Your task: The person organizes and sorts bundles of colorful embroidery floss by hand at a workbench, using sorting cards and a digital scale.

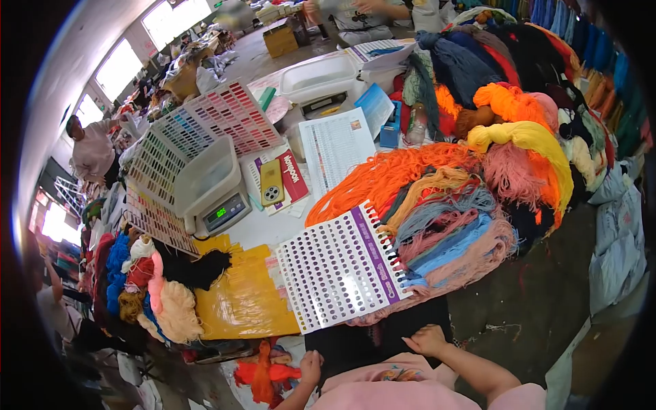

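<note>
My left hand [311,367] is low at the left edge of the black cloth [376,342] over my lap, its fingers curled closed. At the cloth's right side, my right hand [426,340] has bent fingers, with one digit pointing inward. What either hand holds, if anything, is hidden. Just beyond them, a spiral-bound sample card [335,273] with rows of small holes and a purple strip lies tilted across the table edge. It rests partly against hanks of orange yarn [383,174] and blue yarn [451,246].
A digital scale [225,213] carries a white tray [208,171]. Near it are a phone [272,183], a printed sheet [336,149] and an upright colour chart [232,116]. Yarn piles [519,102] rise at right. Several people stand farther off, including one in pink [94,150].
</note>
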`<state>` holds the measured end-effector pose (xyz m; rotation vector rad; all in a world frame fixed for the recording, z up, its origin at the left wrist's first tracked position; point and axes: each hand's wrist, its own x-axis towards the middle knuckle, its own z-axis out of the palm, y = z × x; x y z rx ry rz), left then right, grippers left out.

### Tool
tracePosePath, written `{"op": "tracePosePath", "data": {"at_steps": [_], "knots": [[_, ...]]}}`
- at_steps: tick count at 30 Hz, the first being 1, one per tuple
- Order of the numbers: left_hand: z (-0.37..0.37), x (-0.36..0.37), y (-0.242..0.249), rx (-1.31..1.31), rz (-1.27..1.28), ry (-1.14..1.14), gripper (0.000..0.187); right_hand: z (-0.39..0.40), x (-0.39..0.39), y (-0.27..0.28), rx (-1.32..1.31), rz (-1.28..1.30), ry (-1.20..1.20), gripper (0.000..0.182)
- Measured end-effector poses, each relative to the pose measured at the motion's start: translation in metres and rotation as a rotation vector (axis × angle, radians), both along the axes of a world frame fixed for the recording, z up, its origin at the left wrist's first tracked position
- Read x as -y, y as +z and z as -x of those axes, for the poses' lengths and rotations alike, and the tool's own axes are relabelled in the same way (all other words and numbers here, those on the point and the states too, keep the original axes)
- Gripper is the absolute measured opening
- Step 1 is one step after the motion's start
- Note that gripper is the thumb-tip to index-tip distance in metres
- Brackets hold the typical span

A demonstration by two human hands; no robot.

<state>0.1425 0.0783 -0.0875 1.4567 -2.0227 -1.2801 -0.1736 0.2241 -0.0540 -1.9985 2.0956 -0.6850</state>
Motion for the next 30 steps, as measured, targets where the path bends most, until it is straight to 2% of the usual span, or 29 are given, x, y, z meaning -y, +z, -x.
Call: {"op": "tracePosePath", "data": {"at_steps": [3, 6, 9, 15, 19, 22, 26, 30], "knots": [[0.001, -0.006, -0.004, 0.015, 0.302, -0.046, 0.019, -0.002, -0.001, -0.002, 0.002, 0.020, -0.026, 0.038], [0.007, -0.006, 0.019, 0.123, 0.417, -0.177, 0.017, -0.004, 0.002, 0.000, -0.002, 0.008, -0.027, 0.038], [0.008, 0.000, 0.013, 0.194, 0.477, -0.275, 0.022, -0.003, -0.002, 0.003, -0.022, -0.025, -0.062, 0.040], [0.025, 0.009, 0.021, 0.214, 0.416, -0.389, 0.031, 0.000, -0.033, 0.012, -0.002, -0.089, -0.249, 0.042], [0.027, 0.010, 0.023, 0.192, 0.554, -0.447, 0.028, -0.005, -0.049, 0.017, 0.013, -0.195, -0.360, 0.043], [0.043, -0.001, 0.066, 0.259, 0.469, -0.365, 0.030, -0.010, -0.053, 0.019, 0.040, -0.265, -0.445, 0.044], [0.042, 0.000, 0.065, 0.202, 0.425, -0.336, 0.028, -0.010, -0.049, 0.025, 0.180, -0.322, -0.566, 0.045], [0.043, 0.003, 0.071, 0.232, 0.504, -0.364, 0.029, -0.007, -0.045, 0.037, 0.313, -0.416, -0.619, 0.045]]}}
